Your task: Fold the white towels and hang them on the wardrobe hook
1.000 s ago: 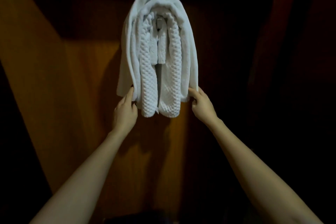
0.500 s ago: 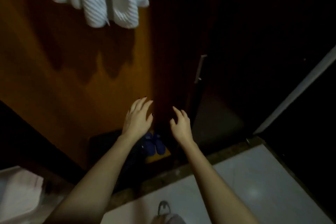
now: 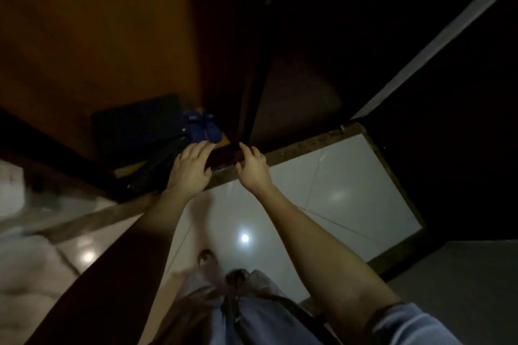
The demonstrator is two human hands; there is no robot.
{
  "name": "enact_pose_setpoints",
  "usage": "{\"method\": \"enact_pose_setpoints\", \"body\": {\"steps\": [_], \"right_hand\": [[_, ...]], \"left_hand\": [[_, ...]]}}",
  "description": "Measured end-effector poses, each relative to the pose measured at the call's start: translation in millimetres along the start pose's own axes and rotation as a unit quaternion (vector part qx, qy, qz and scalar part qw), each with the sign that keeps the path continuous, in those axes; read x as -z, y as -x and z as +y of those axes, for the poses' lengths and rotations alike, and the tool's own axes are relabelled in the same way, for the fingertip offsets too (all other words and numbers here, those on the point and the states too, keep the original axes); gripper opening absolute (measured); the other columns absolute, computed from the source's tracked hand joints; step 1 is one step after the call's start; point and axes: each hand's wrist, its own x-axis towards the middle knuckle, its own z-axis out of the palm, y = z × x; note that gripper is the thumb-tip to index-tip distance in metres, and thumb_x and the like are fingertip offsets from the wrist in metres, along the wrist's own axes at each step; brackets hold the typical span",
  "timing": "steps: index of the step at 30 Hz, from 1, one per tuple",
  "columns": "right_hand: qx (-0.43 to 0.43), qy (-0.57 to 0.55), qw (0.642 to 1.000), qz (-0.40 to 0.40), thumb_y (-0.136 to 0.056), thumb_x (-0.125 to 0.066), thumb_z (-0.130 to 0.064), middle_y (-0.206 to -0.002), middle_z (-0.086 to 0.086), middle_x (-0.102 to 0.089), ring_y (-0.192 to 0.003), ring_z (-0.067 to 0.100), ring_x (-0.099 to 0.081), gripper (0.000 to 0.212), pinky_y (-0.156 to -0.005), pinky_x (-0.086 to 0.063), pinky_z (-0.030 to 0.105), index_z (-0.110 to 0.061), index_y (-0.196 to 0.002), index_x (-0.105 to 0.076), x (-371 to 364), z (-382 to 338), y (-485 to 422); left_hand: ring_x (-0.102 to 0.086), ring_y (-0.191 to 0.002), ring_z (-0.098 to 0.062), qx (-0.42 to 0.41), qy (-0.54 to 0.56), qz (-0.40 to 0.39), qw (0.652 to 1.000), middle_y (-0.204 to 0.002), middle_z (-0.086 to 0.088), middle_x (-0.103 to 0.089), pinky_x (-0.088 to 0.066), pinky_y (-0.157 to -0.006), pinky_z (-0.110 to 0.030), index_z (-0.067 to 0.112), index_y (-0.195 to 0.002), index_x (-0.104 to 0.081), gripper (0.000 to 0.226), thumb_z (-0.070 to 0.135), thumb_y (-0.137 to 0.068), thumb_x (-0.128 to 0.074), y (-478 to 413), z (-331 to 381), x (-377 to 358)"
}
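1. White towels and hook: out of view; whether they hang cannot be told.
2. Left hand [image 3: 193,169] and right hand [image 3: 253,169]: fingers loose, holding nothing; low before the wardrobe [image 3: 98,36].
3. Risk: unwatched, a loosely hooked towel could slip off.

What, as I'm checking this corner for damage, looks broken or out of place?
Thin irregular lines cross the white floor tile beside the right hand. They look like cracks, though the dim picture leaves that unsure. Nothing else stands out.
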Motion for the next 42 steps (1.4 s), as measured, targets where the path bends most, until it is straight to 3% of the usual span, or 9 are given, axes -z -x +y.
{"method": "enact_pose_setpoints", "body": {"steps": [9,17,22,27,37,42], "right_hand": [[0.184,0.127,0.964,-0.143,-0.098,-0.050,-0.022,-0.154,0.015,-0.028,-0.138,0.037,-0.028,0.059,-0.110,-0.033,0.050,-0.020,-0.152,-0.025,-74.0,-60.3,42.0],[0.337,0.209,0.885,-0.243,-0.099,-0.050,-0.023,-0.146,0.017,-0.039,-0.135,0.036,-0.035,0.053,-0.110,-0.035,0.045,-0.012,-0.147,-0.033,-163.8,-146.2,109.3],[0.406,0.248,0.828,-0.298,-0.100,-0.050,-0.020,-0.154,0.012,-0.031,-0.138,0.032,-0.034,0.060,-0.110,-0.036,0.045,-0.018,-0.153,-0.023,-221.1,-216.1,163.1],[0.458,0.272,0.780,-0.328,-0.100,-0.048,-0.016,-0.156,0.009,-0.028,-0.143,0.028,-0.028,0.061,-0.113,-0.033,0.043,-0.016,-0.154,-0.019,-275.6,-290.2,198.9],[0.489,0.344,0.736,-0.319,-0.102,-0.046,-0.023,-0.156,0.006,-0.028,-0.143,0.024,-0.027,0.055,-0.114,-0.029,0.038,-0.015,-0.152,-0.025,-421.3,-377.4,192.0],[0.499,0.353,0.719,-0.332,-0.100,-0.046,-0.020,-0.150,0.011,-0.038,-0.137,0.028,-0.035,0.054,-0.111,-0.032,0.037,-0.017,-0.151,-0.029,-509.3,-396.1,163.1]], "left_hand": [[-0.026,-0.140,-0.026,0.215,0.044,0.093,0.971,-0.152,-0.006,-0.032,-0.025,-0.114,-0.046,0.018,-0.148,-0.031,0.065,0.015,-0.088,-0.057,143.5,-48.4,-18.9],[-0.025,-0.141,-0.027,0.383,0.063,0.144,0.910,-0.154,-0.005,-0.030,-0.026,-0.112,-0.046,0.018,-0.148,-0.032,0.064,0.020,-0.090,-0.058,280.9,-112.6,-26.4],[-0.017,-0.144,-0.025,0.474,0.091,0.160,0.861,-0.157,-0.003,-0.021,-0.022,-0.114,-0.048,0.022,-0.150,-0.026,0.064,0.023,-0.093,-0.055,359.3,-168.5,-26.6],[-0.018,-0.144,-0.026,0.515,0.107,0.177,0.832,-0.157,-0.003,-0.022,-0.022,-0.114,-0.048,0.023,-0.150,-0.026,0.065,0.023,-0.093,-0.055,423.6,-243.9,-14.5],[-0.022,-0.142,-0.025,0.536,0.107,0.155,0.823,-0.155,-0.005,-0.026,-0.027,-0.110,-0.048,0.022,-0.150,-0.025,0.067,0.022,-0.091,-0.057,487.4,-394.7,-37.5],[-0.022,-0.142,-0.025,0.577,0.133,0.168,0.788,-0.156,-0.005,-0.025,-0.027,-0.111,-0.045,0.021,-0.150,-0.024,0.065,0.020,-0.092,-0.054,494.0,-458.7,-79.8]]}}
